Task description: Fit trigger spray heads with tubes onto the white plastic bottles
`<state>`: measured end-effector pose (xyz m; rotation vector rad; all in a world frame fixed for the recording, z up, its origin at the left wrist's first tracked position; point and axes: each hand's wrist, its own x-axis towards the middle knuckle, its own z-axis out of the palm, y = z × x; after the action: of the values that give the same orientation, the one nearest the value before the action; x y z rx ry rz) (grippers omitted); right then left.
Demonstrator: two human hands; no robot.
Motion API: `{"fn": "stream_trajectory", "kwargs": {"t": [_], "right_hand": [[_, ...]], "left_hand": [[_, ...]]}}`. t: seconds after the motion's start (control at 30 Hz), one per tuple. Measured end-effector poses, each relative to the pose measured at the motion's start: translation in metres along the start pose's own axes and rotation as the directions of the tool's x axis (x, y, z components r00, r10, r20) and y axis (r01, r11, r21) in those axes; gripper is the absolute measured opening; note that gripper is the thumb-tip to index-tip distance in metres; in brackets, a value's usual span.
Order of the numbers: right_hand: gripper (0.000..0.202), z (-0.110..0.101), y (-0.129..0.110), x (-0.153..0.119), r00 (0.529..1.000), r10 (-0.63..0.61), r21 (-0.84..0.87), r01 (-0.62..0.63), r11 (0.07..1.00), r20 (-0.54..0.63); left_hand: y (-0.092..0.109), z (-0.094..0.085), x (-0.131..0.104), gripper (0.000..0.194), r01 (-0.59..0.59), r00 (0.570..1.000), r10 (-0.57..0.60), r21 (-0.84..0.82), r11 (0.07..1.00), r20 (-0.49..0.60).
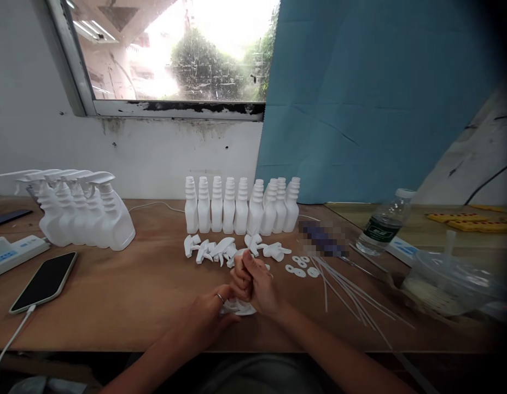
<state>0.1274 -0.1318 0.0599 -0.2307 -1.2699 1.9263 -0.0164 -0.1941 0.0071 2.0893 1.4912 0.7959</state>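
Pinching a white plastic piece (245,310) with its fingers, the left hand (206,314) could lose it if the right hand (259,284), fingers curled, contents hidden, presses askew.

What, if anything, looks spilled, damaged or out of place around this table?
Mostly wear: the window sill has black, patchy streaks, and the wall below it is stained. On the table, one thin white tube sticks out past the front edge. I see no spill.

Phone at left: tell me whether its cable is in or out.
In: the white plug meets the near end of the phone.
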Motion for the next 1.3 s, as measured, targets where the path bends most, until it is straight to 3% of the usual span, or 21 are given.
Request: {"fn": "stream_trajectory", "kwargs": {"t": [0.23,0.53,0.67,0.77,0.83,0.93,1.0,1.07,1.1,1.13,1.2,1.27,1.3], "right_hand": [[0.062,-0.001,0.008,0.0,0.995,-0.011,-0.043,0.007,0.999,-0.095],[0.056,-0.001,0.016,-0.004,0.999,0.02,-0.163,-0.027,0.986,-0.046],[0.054,-0.004,0.007,-0.008,1.0,-0.022,-0.143,0.02,0.989,-0.017],[0.039,-0.015,-0.009,-0.02,0.993,-0.118,-0.291,0.112,0.95,-0.003],[0.021,-0.025,-0.019,-0.033,0.974,-0.225,-0.508,0.182,0.842,-0.023],[0.056,-0.041,-0.029,-0.054,0.894,-0.448,-0.835,0.23,0.5,-0.021],[0.065,-0.047,-0.031,-0.065,0.835,-0.523,-0.951,0.279,0.136,0.17],[0.065,-0.049,-0.032,-0.072,0.784,-0.417,-0.888,0.402,-0.223,0.46],[0.06,-0.048,-0.033,-0.073,0.751,-0.326,-0.812,0.471,-0.346,0.575],[0.055,-0.047,-0.034,-0.074,0.717,-0.249,-0.74,0.524,-0.422,0.65],[0.048,-0.047,-0.038,-0.075,0.676,-0.209,-0.677,0.56,-0.478,0.707],[0.048,-0.047,-0.045,-0.079,0.653,-0.309,-0.71,0.536,-0.456,0.691],[0.049,-0.048,-0.049,-0.082,0.645,-0.386,-0.749,0.517,-0.415,0.659]], "left_hand": [[-0.004,0.003,0.001,0.024,0.014,1.0,-0.014,-0.039,0.999,-0.021],[-0.004,0.002,0.004,0.023,-0.007,1.0,0.004,-0.134,0.991,-0.018],[0.005,-0.003,-0.001,0.021,0.032,0.999,-0.032,-0.097,0.995,-0.003],[0.013,-0.012,-0.007,0.027,0.002,1.0,-0.004,-0.204,0.979,-0.011],[0.016,-0.02,-0.009,0.029,-0.01,0.999,-0.004,-0.297,0.955,-0.047],[0.02,-0.027,-0.006,0.029,0.001,0.992,-0.051,-0.403,0.915,-0.113],[0.026,-0.028,-0.003,0.032,0.029,0.992,-0.085,-0.476,0.879,-0.097],[0.036,-0.027,-0.001,0.036,0.052,0.997,-0.078,-0.528,0.848,-0.027],[0.042,-0.027,0.001,0.038,0.053,0.998,-0.053,-0.528,0.848,0.014],[0.048,-0.028,0.002,0.04,0.038,0.998,-0.012,-0.512,0.858,0.054],[0.055,-0.037,0.01,0.042,-0.044,0.989,0.104,-0.454,0.89,0.109],[0.051,-0.057,0.027,0.04,-0.168,0.979,0.198,-0.362,0.917,0.047],[0.044,-0.07,0.039,0.036,-0.219,0.975,0.216,-0.286,0.933,-0.043]]}}
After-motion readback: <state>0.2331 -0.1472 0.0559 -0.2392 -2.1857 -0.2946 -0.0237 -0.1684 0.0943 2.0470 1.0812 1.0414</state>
